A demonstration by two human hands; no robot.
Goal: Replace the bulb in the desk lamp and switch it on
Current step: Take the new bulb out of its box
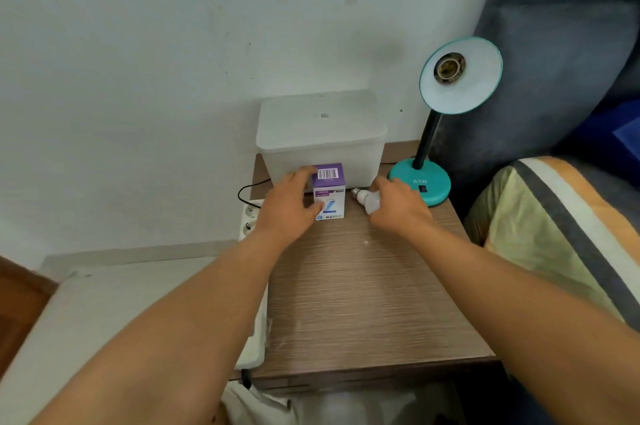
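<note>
Head view, biggest first: wood-grain bedside table [363, 293], matte laminate, flat. At its far edge a frosted plastic storage box [322, 137] with lid, rounded corners. Far right stands the desk lamp [436, 133]: teal round base, black flexible neck, dish-shaped shade tilted up toward us. Socket [449, 67] is bare, no bulb in it. Rocker switch [422, 188] sits on the base.

Left hand [291, 206] is wrapped around the bulb carton [329, 190], a small purple-and-white cardboard cube standing upright in front of the storage box. Right hand [394, 202] is curled over a white bulb [367, 200] lying on the table, screw cap pointing left toward the carton. Can't tell whether it's clamped or just resting on it.

Risks, my read:
- The bulb is smooth and rounded, so it may roll off the near or left edge once let go.
- The lamp cord seems to run to the power strip [250, 220] on the left; if so, that open socket could be live.
- The neck flexes, so threading a bulb one-handed could cross-thread it.
</note>
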